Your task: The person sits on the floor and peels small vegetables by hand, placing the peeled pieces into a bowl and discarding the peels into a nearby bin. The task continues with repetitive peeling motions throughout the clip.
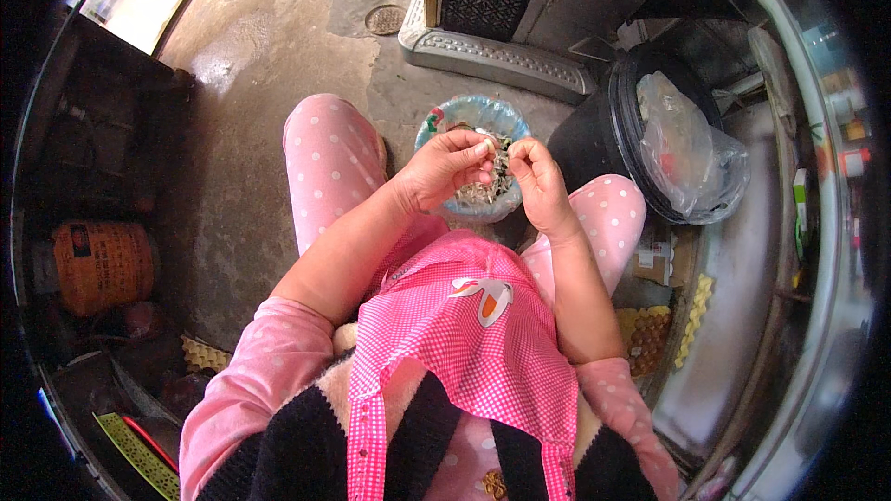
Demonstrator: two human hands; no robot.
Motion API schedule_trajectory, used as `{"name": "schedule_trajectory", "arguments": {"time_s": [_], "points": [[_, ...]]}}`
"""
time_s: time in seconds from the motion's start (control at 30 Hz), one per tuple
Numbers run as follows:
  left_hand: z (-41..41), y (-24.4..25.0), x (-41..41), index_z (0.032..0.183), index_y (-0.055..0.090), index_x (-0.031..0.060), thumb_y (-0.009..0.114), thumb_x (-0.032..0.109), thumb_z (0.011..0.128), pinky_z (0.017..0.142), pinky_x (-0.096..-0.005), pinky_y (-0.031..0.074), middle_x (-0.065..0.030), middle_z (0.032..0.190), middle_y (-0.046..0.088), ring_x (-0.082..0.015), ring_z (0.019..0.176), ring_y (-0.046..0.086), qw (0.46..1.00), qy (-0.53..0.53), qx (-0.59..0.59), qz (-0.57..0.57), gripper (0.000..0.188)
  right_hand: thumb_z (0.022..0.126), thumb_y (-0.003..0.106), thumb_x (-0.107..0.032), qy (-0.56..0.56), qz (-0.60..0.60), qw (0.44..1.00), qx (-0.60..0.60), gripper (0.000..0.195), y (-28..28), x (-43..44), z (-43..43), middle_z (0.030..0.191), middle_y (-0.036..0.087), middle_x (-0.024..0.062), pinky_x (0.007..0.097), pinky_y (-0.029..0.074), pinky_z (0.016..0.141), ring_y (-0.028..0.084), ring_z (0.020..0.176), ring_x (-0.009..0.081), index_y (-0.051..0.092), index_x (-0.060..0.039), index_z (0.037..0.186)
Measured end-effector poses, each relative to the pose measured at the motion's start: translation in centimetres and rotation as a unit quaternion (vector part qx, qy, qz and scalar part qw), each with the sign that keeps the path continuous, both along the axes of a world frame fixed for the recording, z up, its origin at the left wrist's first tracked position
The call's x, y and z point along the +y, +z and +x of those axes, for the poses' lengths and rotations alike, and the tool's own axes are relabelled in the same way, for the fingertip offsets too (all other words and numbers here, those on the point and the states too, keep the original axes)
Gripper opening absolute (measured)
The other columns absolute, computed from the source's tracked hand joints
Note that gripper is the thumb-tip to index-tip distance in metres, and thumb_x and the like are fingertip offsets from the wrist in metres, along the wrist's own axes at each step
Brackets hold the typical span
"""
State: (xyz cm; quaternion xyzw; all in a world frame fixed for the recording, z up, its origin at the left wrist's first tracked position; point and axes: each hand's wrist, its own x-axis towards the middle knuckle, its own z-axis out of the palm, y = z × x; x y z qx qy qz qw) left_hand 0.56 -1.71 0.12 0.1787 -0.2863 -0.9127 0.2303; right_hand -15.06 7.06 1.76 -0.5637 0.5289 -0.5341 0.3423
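Both bare hands are raised over a round basin [514, 120] that has a bluish, plastic-looking liner. Inside lie pale, thin shell-like scraps [480, 193], with darker bits among them. My left hand [445, 161] pinches a small pale piece [491, 144] between thumb and forefinger; too little of it shows to name it. Close by on the right, my right hand [537, 177] has its thumb and forefinger together and the other fingers curled. Whether anything is between those fingertips is hidden. The hands are slightly apart, and they cover the middle of the basin.
A black bucket [581, 132] with a clear plastic bag [672, 146] on top stands right of the basin. Beyond is a metal stove-like base [487, 56]. Egg trays [644, 334] lie low right. An orange container [104, 266] sits left, and a round drain cover [385, 19] is in the concrete floor.
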Motion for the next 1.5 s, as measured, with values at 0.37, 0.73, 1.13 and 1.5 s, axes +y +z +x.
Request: {"name": "schedule_trajectory", "arguments": {"time_s": [0.37, 0.73, 1.13, 1.5], "points": [[-0.5, -0.1, 0.4, 0.103, 0.054, 0.0011, 0.052, 0.009, 0.085, 0.068, -0.0250, 0.054, -0.0074, 0.087, 0.060, -0.0156, 0.077, 0.061, 0.993, 0.012, 0.063, 0.097, 0.019, 0.088, 0.049, -0.006, -0.016, 0.003, 0.987, -0.159, 0.004, -0.2, -0.4, -0.3, 0.083, 0.051, 0.0018, 0.0208, 0.041, 0.067, 0.048, 0.071, 0.0071, 0.047, -0.0033, 0.090], [-0.5, 0.6, 0.8, 0.102, 0.057, 0.0020, 0.058, 0.010, 0.083, 0.062, -0.0264, 0.050, -0.0057, 0.083, 0.060, -0.0137, 0.068, 0.059, 0.996, 0.027, -0.023, -0.078, 0.021, 0.085, 0.053, -0.006, -0.011, 0.094, 0.986, -0.138, 0.007, -0.5, -0.1, -0.4, 0.085, 0.055, -0.0006, 0.0200, 0.042, 0.069, 0.051, 0.076, 0.0060, 0.054, -0.0012, 0.090], [-0.6, 0.2, 1.2, 0.098, 0.057, 0.0006, 0.060, 0.010, 0.081, 0.062, -0.0264, 0.049, -0.0070, 0.086, 0.062, -0.0142, 0.067, 0.059, 0.989, 0.058, -0.080, -0.109, 0.020, 0.071, 0.058, 0.000, -0.107, -0.057, 0.971, 0.206, 0.009, 0.9, -0.6, 0.7, 0.072, 0.052, 0.0083, 0.0281, 0.046, 0.054, 0.056, 0.061, 0.0200, 0.052, -0.0040, 0.076], [-0.7, -0.3, 0.9, 0.095, 0.055, 0.0011, 0.054, 0.010, 0.084, 0.063, -0.0254, 0.053, -0.0086, 0.083, 0.061, -0.0151, 0.071, 0.060, 0.993, 0.061, 0.031, 0.092, 0.014, 0.076, 0.059, -0.002, -0.134, -0.011, 0.989, 0.056, 0.007, 0.0, -0.5, 0.2, 0.073, 0.056, 0.0032, 0.0225, 0.044, 0.057, 0.052, 0.062, 0.0090, 0.054, -0.0026, 0.080]]}}
